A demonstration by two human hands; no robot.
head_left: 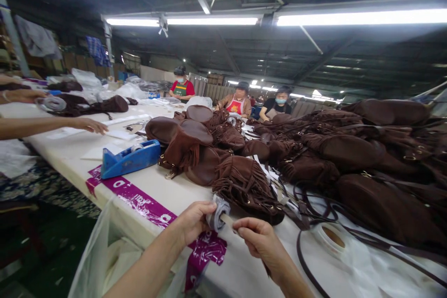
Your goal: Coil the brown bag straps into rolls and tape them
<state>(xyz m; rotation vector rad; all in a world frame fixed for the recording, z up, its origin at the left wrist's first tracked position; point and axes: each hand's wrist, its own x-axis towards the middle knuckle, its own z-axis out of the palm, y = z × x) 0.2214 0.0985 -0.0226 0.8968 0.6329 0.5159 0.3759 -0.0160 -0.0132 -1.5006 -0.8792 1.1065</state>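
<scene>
My left hand (195, 219) is closed around a small roll wrapped in greyish clear plastic (218, 212), held over the table's near edge. A short pale strip (227, 220) sticks out of the roll's middle towards my right hand (256, 237), whose thumb and finger pinch its end. Something dark and narrow shows under my right palm, mostly hidden. Just beyond the roll lies a brown fringed bag (244, 181) with brass eyelets. Below my hands, purple printed tape (207, 249) is stuck on the white-covered table (164, 195).
A blue tape dispenser (131, 158) stands left of the bags. Brown bags (359, 153) with loose straps pile up at right, near a tape roll (330, 237). A co-worker's arms (52, 126) reach in from the left. Several people sit across the table. A plastic bag (104, 251) hangs at the near edge.
</scene>
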